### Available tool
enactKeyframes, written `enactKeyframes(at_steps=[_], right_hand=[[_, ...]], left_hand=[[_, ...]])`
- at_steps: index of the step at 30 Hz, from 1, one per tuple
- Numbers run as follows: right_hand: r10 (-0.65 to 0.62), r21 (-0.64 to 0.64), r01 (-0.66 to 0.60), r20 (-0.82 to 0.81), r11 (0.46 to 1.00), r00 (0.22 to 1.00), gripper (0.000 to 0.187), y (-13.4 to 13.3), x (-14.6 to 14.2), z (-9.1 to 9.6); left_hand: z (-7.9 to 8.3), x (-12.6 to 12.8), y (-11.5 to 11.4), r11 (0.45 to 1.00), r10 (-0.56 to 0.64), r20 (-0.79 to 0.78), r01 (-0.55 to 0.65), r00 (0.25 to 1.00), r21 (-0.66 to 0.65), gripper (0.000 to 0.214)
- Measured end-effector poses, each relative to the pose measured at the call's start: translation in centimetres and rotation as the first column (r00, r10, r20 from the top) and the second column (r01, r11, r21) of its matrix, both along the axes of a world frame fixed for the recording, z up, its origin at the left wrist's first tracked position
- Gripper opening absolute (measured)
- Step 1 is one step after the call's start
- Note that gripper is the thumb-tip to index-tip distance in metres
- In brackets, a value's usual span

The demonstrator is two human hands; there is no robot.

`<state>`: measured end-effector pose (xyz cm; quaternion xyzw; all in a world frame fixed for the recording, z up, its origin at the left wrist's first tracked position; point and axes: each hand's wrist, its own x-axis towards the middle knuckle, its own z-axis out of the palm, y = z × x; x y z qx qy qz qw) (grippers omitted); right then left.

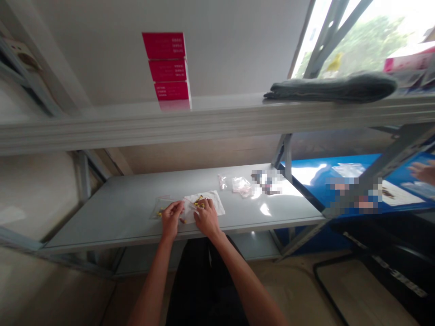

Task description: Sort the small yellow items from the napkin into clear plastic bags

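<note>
Left hand [172,218] appears pinched on clear plastic bag [156,209]; right hand [207,218] at yellow pieces [201,199], closure cannot be told; work should stay above white sheet [217,206]

i see small yellow pieces [200,199] with dark patches against a white sheet [218,203] and a plain pale grey shelf [115,213]. the boxes [168,70] read to me as deep pink with rows of paler print. i also pick out a dark grey cloth [329,88], a vivid blue tabletop [306,174], black trousers [204,285] and black fabric [384,242] bearing white lettering.
</note>
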<state>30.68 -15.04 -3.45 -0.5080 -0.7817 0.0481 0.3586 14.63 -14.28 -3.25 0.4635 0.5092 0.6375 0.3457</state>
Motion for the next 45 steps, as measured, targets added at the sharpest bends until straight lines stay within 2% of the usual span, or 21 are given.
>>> enactKeyframes(at_steps=[6,14,22,25,28,30,32,35,39,45], right_hand=[[0.011,0.006,-0.012,0.064,1.000,0.998,0.029,-0.1,-0.3,0.4],[-0.056,-0.014,0.056,-0.007,0.998,0.998,0.026,0.3,-0.1,-0.5],[-0.091,-0.010,0.091,-0.013,0.996,0.996,0.024,0.6,-0.2,-1.1],[-0.095,-0.017,0.093,-0.101,0.995,0.990,0.022,0.6,-0.1,-0.9],[-0.058,-0.055,0.040,-0.382,0.998,0.923,0.019,0.7,0.4,-0.8],[-0.020,-0.086,-0.037,-0.581,0.996,0.813,0.018,0.7,0.8,-0.8],[-0.003,-0.108,-0.102,-0.700,0.989,0.714,0.019,0.6,1.2,-0.7],[0.025,-0.106,-0.162,-0.757,0.981,0.653,0.021,0.3,1.5,-0.4],[0.081,-0.081,-0.217,-0.758,0.973,0.647,0.018,0.0,1.4,-0.1],[0.138,-0.063,-0.287,-0.766,0.956,0.628,0.011,0.3,1.3,-0.4]], left_hand=[[-0.6,-0.2,0.3,1.000,-0.016,-0.008,0.016,1.000,-0.008,0.039],[-0.8,-0.3,0.2,0.999,-0.026,-0.012,0.025,1.000,-0.049,0.043],[0.1,-0.1,-0.3,0.998,-0.039,-0.017,0.038,0.999,-0.047,0.043],[0.2,-0.1,-0.4,0.998,-0.047,-0.013,0.046,0.999,-0.041,0.042],[0.0,-0.1,-0.4,0.997,-0.058,-0.023,0.057,0.998,-0.057,0.045],[-0.1,0.0,-0.5,0.994,-0.077,-0.046,0.072,0.996,-0.086,0.048],[0.0,0.0,-0.6,0.988,-0.108,-0.091,0.097,0.990,-0.118,0.051],[0.3,0.0,-0.8,0.983,-0.150,-0.179,0.127,0.972,-0.132,0.049],[0.6,0.0,-0.9,0.982,-0.184,-0.252,0.165,0.950,-0.093,0.040],[0.4,0.0,-0.7,0.979,-0.205,-0.256,0.195,0.945,-0.064,0.035]])
